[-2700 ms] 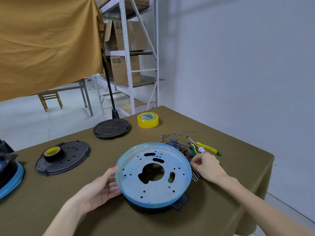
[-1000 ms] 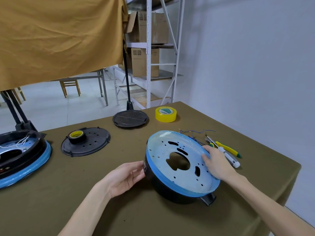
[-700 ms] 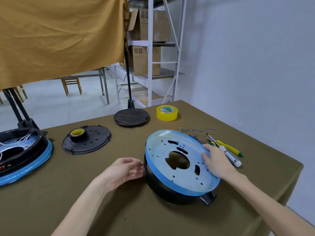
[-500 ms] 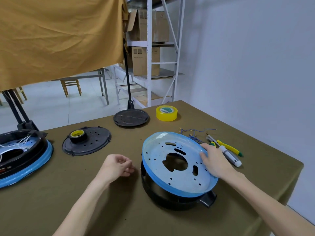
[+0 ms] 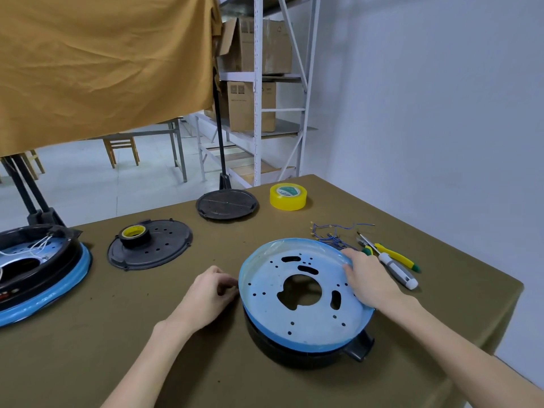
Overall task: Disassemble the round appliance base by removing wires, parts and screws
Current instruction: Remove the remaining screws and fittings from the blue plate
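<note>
Resting on round base [image 5: 306, 293], right hand [image 5: 369, 279], left hand [image 5: 210, 293] beside

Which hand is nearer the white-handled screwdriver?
Right. The right hand rests on the blue plate's rim beside the screwdriver; the left hand is across the plate.

My right hand [image 5: 369, 279] lies flat on the blue-filmed plate [image 5: 303, 293] of the round base [image 5: 294, 348], tilted on the counter [image 5: 88, 334]. My left hand [image 5: 210, 294], fingers curled, touches the plate's left rim. A screwdriver [image 5: 397, 270] lies just beside my right hand.
</note>
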